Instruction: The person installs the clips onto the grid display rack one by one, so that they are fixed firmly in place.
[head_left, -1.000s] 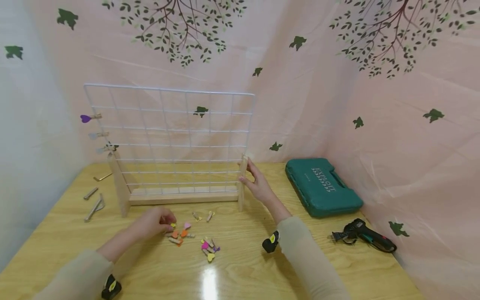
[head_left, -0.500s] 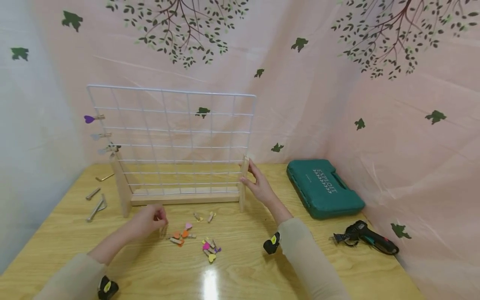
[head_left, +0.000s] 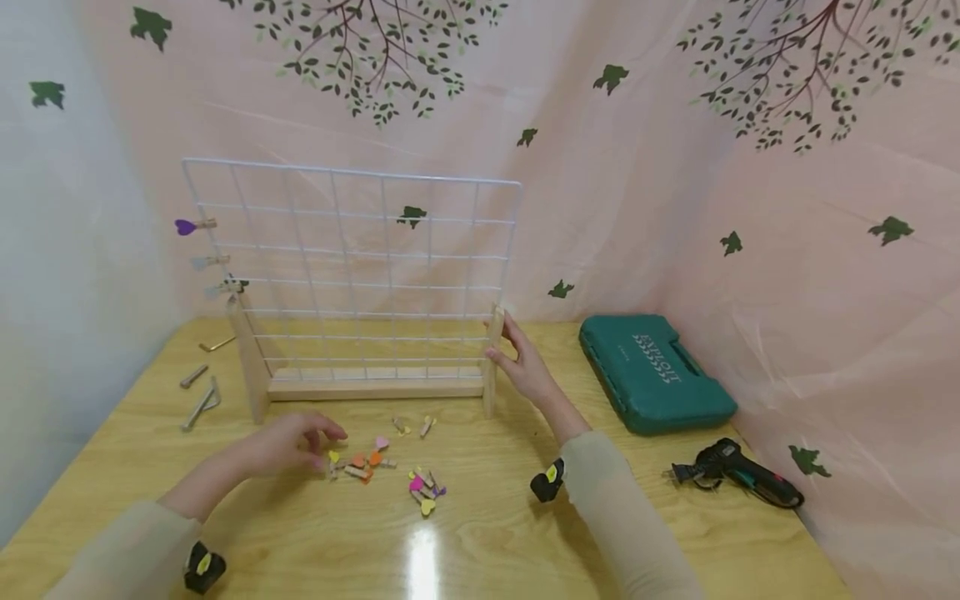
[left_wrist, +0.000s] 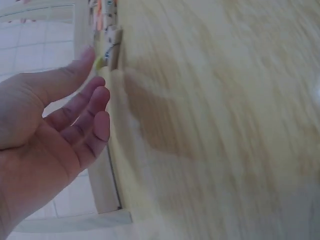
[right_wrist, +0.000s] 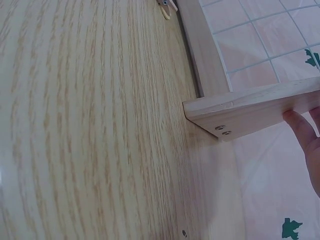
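Observation:
My left hand hovers with parted, loosely bent fingers just left of a small wooden clothespin with a yellow heart. In the left wrist view the thumb tip is right by that clothespin, and nothing is between the fingers. With thumb and fingers, my right hand holds the right wooden upright of a stand bearing a white wire grid. In the right wrist view its thumb presses the upright's outer face. Clothespins with a purple heart and pale blue hearts clip the grid's left edge.
Orange-heart clothespins and a pink one lie in front of the stand, with another mixed pile nearer. Bolts and hex keys lie at left. A green case and a black glue gun lie at right.
My left hand pulled the yellow-heart clothespin leftward from the group, then let go of it and spread its fingers. The right hand stays on the upright. The head view has shifted slightly.

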